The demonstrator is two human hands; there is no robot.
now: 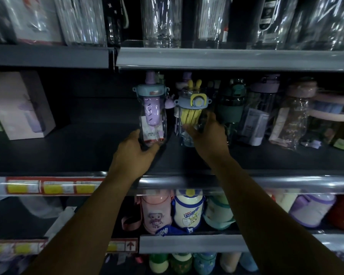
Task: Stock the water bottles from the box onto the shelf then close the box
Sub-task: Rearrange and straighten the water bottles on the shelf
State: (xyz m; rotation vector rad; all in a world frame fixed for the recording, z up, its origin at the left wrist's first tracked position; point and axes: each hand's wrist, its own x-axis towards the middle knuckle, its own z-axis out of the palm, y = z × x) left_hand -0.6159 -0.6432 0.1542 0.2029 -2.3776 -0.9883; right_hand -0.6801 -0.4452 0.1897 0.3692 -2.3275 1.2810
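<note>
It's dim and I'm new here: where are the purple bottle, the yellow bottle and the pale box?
purple bottle point(152, 114): head view, middle of its body.
yellow bottle point(189, 116): head view, its yellow middle.
pale box point(20, 106): head view, front face.

Purple bottle point(152, 116), centre frame: clear body, purple insert, blue lid w/ purple spout. Upright, base gripped in my left hand point(135, 149), over the dark shelf point(77, 151). Yellow bottle point(190, 114), just right of it: clear body, yellow insert, blue-grey lid w/ yellow ears. Upright, lower body gripped by my right hand point(209, 135).
</note>
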